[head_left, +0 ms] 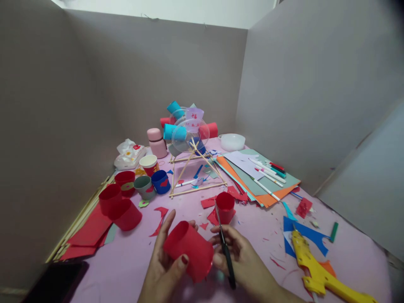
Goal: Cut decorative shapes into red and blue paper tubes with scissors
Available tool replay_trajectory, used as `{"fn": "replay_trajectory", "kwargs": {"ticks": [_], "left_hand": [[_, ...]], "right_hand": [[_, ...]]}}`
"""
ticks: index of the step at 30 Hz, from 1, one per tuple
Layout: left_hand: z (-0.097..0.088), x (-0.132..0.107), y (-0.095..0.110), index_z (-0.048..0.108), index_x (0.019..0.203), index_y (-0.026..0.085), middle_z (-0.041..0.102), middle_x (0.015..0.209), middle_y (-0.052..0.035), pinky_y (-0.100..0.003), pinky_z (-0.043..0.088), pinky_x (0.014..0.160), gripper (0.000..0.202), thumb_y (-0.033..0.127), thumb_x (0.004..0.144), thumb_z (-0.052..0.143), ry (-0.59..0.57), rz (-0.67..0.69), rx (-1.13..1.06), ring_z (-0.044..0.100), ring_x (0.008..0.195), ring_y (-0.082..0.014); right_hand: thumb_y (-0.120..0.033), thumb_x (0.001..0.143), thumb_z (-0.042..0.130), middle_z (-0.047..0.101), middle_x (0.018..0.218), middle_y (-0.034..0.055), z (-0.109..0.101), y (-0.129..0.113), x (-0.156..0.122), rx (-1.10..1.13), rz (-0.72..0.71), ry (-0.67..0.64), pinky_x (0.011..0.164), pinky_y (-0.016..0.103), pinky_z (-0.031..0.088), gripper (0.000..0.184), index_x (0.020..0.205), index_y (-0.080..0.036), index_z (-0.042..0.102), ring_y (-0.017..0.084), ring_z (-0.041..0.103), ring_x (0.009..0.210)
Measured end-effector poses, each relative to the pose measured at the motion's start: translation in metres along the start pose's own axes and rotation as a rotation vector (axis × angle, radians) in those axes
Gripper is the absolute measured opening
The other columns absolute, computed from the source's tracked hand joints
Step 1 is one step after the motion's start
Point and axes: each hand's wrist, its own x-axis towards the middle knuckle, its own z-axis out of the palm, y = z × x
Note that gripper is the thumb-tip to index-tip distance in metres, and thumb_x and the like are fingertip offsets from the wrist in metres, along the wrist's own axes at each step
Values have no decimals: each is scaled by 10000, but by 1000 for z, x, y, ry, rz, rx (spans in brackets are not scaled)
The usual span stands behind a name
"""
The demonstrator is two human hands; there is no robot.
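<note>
In the head view, my left hand (167, 261) is wrapped round a red paper cup (189, 252), which lies tilted with its open end towards the upper left. My right hand (240, 256) holds scissors (225, 250) with black handles, their blades pointing up and away. Its fingertips are at the cup's lower right end, close to or touching it. Just beyond the blades a second red cup (225, 207) stands upright on a scrap of red paper. Red paper offcuts (160, 219) lie on the pink table left of it.
A stick frame (198, 189) carrying a wheel of coloured cups stands at the back. More cups (126, 214) and red sheets (90, 231) are on the left. To the right lie a paper stack (268, 198), pens (268, 172) and a yellow glue gun (315, 269); a phone (57, 282) sits front left.
</note>
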Motion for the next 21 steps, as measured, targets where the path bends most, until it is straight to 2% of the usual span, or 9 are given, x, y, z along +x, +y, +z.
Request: {"fn": "replay_trajectory", "kwargs": {"ticks": [3, 7, 11, 13, 15, 18, 20, 21], "left_hand": [[-1, 1, 3, 307, 1392, 386, 670, 1243, -65, -334, 563, 809, 887, 476, 635, 759, -1, -93, -133, 654, 1053, -283], [2, -2, 1, 308, 1372, 448, 642, 1290, -33, -351, 568, 806, 840, 489, 653, 740, -16, -161, -153, 677, 1005, -272], [6, -3, -4, 253, 1387, 459, 580, 1361, -47, -411, 546, 859, 895, 489, 642, 748, -59, -180, -156, 641, 1075, -311], [5, -1, -7, 265, 1378, 456, 563, 1376, -40, -401, 524, 901, 903, 493, 624, 760, -57, -110, -117, 614, 1120, -305], [1, 1, -10, 365, 1329, 426, 538, 1393, -35, -372, 509, 925, 830, 509, 606, 764, -11, 35, 1, 557, 1192, -302], [-4, 2, -14, 581, 1109, 358, 496, 1408, -23, -353, 480, 954, 566, 544, 600, 747, 67, 292, 254, 419, 1308, -310], [-6, 0, -15, 669, 942, 329, 506, 1380, -13, -370, 426, 1004, 344, 532, 667, 700, 77, 387, 431, 346, 1349, -308], [-7, 0, -15, 693, 903, 327, 514, 1363, -10, -378, 406, 1019, 267, 512, 711, 668, 73, 407, 502, 325, 1359, -304]], "right_hand": [[-400, 461, 892, 574, 955, 46, 2, 9, 0, 64, 20, -67, 636, 272, 497, 724, 1063, -222, 533, 179, 595, 773], [-485, 339, 905, 542, 1118, 99, 4, 26, 0, 180, -12, -45, 678, 320, 519, 914, 1120, -241, 498, 266, 615, 927], [-447, 447, 883, 599, 1118, 99, 7, 28, -3, 117, -15, -56, 721, 340, 525, 792, 1117, -243, 512, 274, 649, 920], [-399, 509, 854, 629, 1087, 87, 6, 23, -4, 31, -56, -18, 707, 328, 529, 720, 1129, -241, 523, 256, 660, 880], [-331, 540, 822, 647, 1075, 78, 2, 19, -4, -82, -150, 47, 687, 315, 530, 681, 1149, -239, 530, 239, 660, 836], [-188, 558, 782, 643, 1125, 73, -8, 17, -3, -318, -378, 72, 743, 316, 513, 657, 1169, -254, 550, 252, 628, 934], [-125, 564, 770, 621, 1182, 60, -13, 17, -3, -421, -512, 46, 817, 325, 486, 663, 1174, -287, 564, 266, 581, 1042], [-121, 566, 773, 616, 1190, 50, -14, 17, -3, -416, -536, 40, 817, 319, 484, 673, 1177, -306, 563, 255, 587, 1024]]}}
